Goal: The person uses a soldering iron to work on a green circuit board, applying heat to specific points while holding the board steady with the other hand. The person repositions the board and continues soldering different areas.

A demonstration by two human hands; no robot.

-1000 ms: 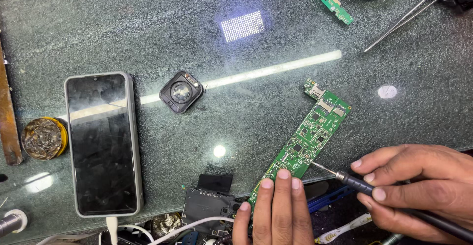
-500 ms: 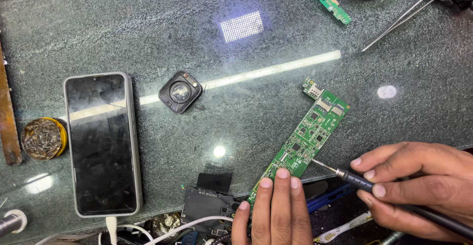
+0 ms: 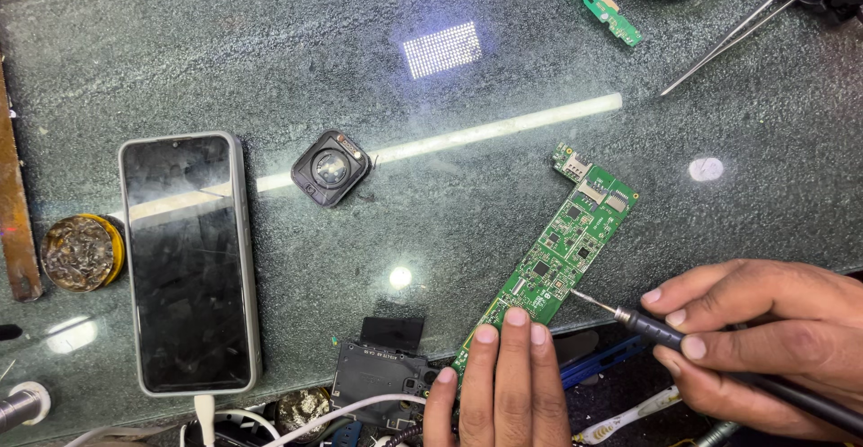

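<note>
Seen from my remote station through the head camera, the right hand (image 3: 773,344) was clamped around a dark-handled soldering iron (image 3: 719,357), thumb and fingers pinching the barrel, its fine metal tip touching the right edge of a long green circuit board (image 3: 562,258) in the lower centre of the frame. The board lay tilted on the grey stone worktop (image 3: 270,61), its connector end pointing toward the upper right and its lower end under the left hand (image 3: 503,384). That hand gripped nothing; three fingers lay together, flat and extended, their tips pressing the board's lower end down near the front edge of the worktop.

At the left of the frame a smartphone (image 3: 191,263) with a dark screen lay face up, a white cable (image 3: 205,409) plugged into its bottom end. Left of the phone sat a round tin of brass wool (image 3: 81,251). A small square black module with a round lens (image 3: 331,168) rested alone above centre, well apart from the board. A second, narrower green board (image 3: 602,2) lay at the upper right, with metal tweezers (image 3: 737,34) angled beside it. A black rectangular component (image 3: 382,371) sat at the bottom edge, just left of the left hand. Reflections of overhead lights streaked the worktop.
</note>
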